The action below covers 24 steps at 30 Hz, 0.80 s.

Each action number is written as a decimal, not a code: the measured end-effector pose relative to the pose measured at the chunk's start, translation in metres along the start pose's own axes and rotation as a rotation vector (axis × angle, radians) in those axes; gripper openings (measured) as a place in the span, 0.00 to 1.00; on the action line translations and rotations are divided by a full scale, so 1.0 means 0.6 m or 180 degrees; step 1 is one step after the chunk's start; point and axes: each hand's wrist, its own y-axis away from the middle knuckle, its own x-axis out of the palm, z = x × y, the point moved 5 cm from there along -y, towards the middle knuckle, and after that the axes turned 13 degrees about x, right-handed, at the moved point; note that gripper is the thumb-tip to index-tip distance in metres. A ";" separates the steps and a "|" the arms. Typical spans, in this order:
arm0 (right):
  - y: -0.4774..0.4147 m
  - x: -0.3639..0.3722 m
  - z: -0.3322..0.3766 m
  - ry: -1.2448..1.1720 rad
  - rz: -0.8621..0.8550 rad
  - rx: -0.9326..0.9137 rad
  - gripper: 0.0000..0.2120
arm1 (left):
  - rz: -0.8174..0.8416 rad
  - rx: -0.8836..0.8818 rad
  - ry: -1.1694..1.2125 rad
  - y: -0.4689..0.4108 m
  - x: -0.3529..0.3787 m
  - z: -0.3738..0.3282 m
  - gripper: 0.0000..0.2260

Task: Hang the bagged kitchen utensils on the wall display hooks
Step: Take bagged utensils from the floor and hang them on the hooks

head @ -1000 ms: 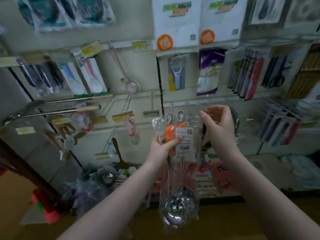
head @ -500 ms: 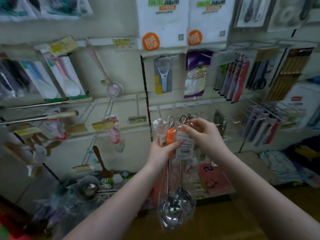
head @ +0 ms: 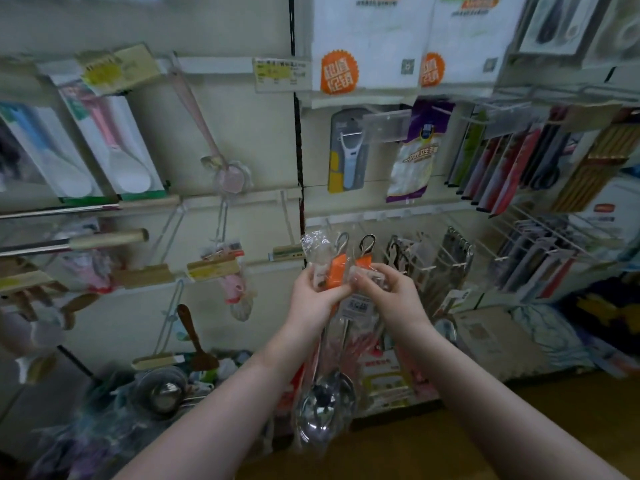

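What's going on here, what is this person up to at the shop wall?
A person stands at a shop wall of hanging kitchenware, holding two bagged steel ladles with orange handles. The left hand grips the bags around the orange handles, while the right hand pinches the top of the right-hand bag. The ladles hang down between the arms, bowls lowest. Neither bag is on a hook yet; wire hooks stick out just behind.
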 end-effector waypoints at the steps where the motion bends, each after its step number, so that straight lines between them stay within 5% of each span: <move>1: -0.003 0.010 -0.003 -0.0066 0.0018 0.0028 0.03 | 0.0019 -0.0014 -0.0009 -0.004 -0.007 0.002 0.55; 3: -0.011 0.025 -0.009 -0.0213 0.0034 0.0102 0.05 | 0.0101 -0.0051 -0.0088 -0.012 -0.024 0.013 0.53; 11: -0.057 0.048 -0.044 -0.0368 -0.0090 0.0397 0.11 | 0.0528 -0.0031 0.0034 -0.033 -0.058 0.042 0.18; 19: -0.135 0.048 -0.070 -0.0281 0.0068 0.0469 0.15 | 0.0161 -0.0198 -0.0091 -0.062 -0.074 0.076 0.04; 24: -0.185 0.039 -0.090 -0.0229 0.0202 0.0603 0.08 | 0.0130 -0.0426 -0.0533 -0.091 -0.072 0.106 0.11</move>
